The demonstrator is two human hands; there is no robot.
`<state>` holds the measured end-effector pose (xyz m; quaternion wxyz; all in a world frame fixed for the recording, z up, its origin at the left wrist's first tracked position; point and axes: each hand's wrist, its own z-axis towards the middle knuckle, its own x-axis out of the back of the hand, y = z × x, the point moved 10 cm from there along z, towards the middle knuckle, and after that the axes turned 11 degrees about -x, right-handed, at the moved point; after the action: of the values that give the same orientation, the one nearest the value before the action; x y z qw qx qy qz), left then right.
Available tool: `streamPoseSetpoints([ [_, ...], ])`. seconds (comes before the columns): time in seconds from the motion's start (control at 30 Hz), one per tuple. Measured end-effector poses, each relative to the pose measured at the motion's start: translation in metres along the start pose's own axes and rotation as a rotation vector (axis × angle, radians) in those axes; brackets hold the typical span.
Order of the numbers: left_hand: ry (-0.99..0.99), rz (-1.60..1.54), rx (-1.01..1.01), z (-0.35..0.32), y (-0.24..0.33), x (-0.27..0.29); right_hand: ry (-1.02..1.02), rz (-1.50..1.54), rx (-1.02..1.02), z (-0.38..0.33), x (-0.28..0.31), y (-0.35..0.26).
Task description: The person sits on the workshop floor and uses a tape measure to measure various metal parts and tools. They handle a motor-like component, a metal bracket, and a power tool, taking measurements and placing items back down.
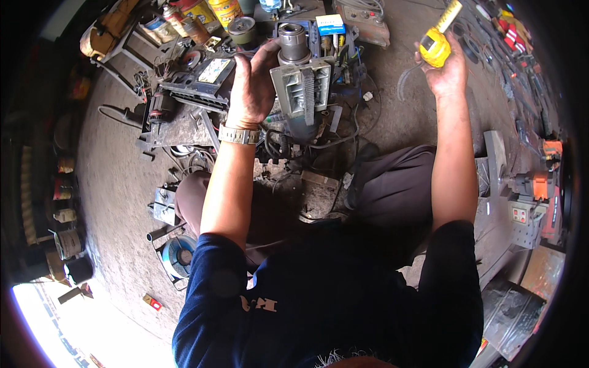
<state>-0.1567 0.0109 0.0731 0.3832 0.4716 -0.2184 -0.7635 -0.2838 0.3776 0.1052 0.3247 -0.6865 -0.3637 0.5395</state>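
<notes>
My right hand (451, 70) is raised at the right with its fingers closed round a yellow tape measure (435, 49). A short length of yellow blade (450, 15) sticks up out of the case. In front of me is a grey metal machine part with a ribbed, toothed block (302, 91) and a round steel collar (292, 42) on top. My left hand (254, 86), a watch (239, 134) on its wrist, is along the left side of this part. Its thumb points up, apart from the stretched fingers, which reach close to the collar; whether they touch it I cannot tell.
Behind the part lie a blue and white box (331, 24), a lidded can (242, 32) and a grey control box (362, 21). An angle grinder (161, 106) lies at the left. Cables trail beneath the part. A blue-sided spool (179, 254) stands by my left leg; metal pieces line the right.
</notes>
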Motion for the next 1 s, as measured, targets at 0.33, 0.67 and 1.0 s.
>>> streamPoseSetpoints([
  [0.33, 0.110, -0.035, 0.031, -0.001, -0.002, 0.005, 0.257, 0.113, -0.034, 0.022, 0.077, -0.010],
  [0.67, 0.108, -0.078, 0.054, -0.003, -0.003, 0.001, 0.434, 0.109, -0.046, 0.019, 0.140, -0.013],
  [1.0, 0.075, 0.035, 0.018, -0.004, 0.003, -0.003, 0.360, 0.128, -0.060, 0.017, 0.122, -0.007],
])
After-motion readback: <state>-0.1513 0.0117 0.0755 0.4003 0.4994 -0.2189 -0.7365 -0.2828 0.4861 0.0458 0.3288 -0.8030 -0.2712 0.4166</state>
